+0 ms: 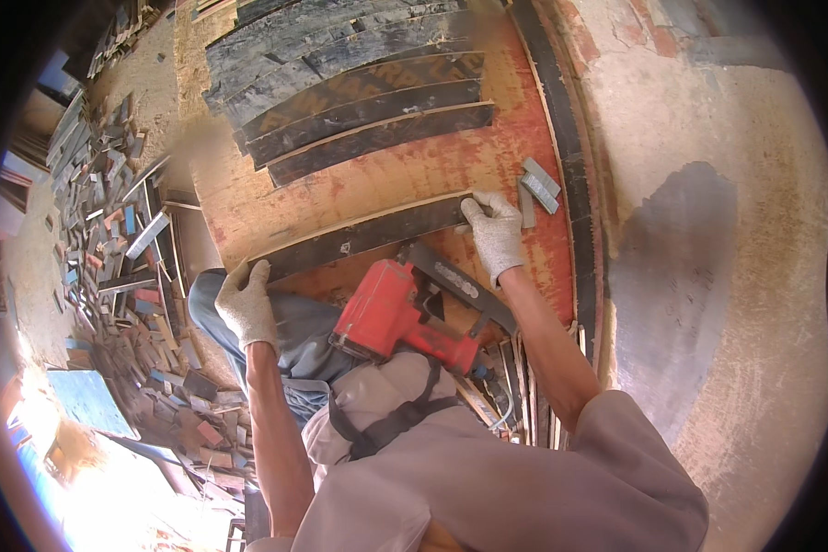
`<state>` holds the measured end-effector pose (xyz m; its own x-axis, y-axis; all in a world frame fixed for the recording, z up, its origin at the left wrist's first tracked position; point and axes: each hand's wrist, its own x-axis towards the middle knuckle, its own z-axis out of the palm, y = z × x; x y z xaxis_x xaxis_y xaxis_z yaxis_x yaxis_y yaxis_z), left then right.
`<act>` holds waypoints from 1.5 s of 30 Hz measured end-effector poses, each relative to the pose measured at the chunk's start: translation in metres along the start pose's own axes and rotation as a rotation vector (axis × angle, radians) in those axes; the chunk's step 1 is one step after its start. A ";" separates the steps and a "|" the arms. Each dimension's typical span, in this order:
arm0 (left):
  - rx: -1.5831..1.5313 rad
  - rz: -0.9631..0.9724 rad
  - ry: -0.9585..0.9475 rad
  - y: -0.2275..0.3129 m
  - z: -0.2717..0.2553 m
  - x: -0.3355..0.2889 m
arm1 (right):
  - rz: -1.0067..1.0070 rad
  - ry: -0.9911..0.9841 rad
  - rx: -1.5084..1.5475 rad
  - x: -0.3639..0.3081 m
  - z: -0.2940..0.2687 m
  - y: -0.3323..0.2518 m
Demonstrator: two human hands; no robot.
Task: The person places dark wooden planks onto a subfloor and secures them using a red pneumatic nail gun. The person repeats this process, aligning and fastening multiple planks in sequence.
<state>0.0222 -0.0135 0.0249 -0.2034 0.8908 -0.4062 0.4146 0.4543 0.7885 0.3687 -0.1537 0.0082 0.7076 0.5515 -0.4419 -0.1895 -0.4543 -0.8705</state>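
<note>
A long narrow strip of dark-faced plywood point(368, 237) lies crosswise in front of me on the reddish, worn board point(524, 101). My left hand point(247, 302), in a pale knit glove, grips its left end with thumb and fingers closed. At the opposite end my right hand point(495, 235), gloved the same way, pinches the strip near its tip. A red nail gun point(382, 308) with a black magazine rests by my lap, just below the strip, and neither hand touches it. Beside my right hand lie grey collated nail strips point(540, 187).
Several dark plywood strips point(377, 138) are laid in rows farther up the board. A dark raised batten point(570, 156) borders its right edge. Many wood offcuts point(124, 267) litter the ground to the left. At the right is a concrete surface with a dark patch point(676, 276).
</note>
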 end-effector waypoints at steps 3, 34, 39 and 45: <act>-0.036 -0.043 -0.016 -0.009 -0.003 0.001 | -0.004 0.005 -0.058 0.000 0.001 -0.004; 0.449 0.686 -0.306 0.034 0.097 -0.021 | 0.053 0.027 -0.253 0.012 0.002 -0.014; 0.435 0.606 -0.304 0.037 0.103 -0.018 | -0.270 0.043 -0.470 -0.004 -0.005 -0.022; 0.449 0.613 -0.290 0.038 0.101 -0.020 | -0.209 -0.435 -0.947 -0.139 0.008 -0.049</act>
<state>0.1310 -0.0147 0.0160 0.3878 0.9146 -0.1147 0.7062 -0.2148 0.6746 0.2745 -0.2028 0.1101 0.3251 0.7991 -0.5057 0.6474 -0.5779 -0.4969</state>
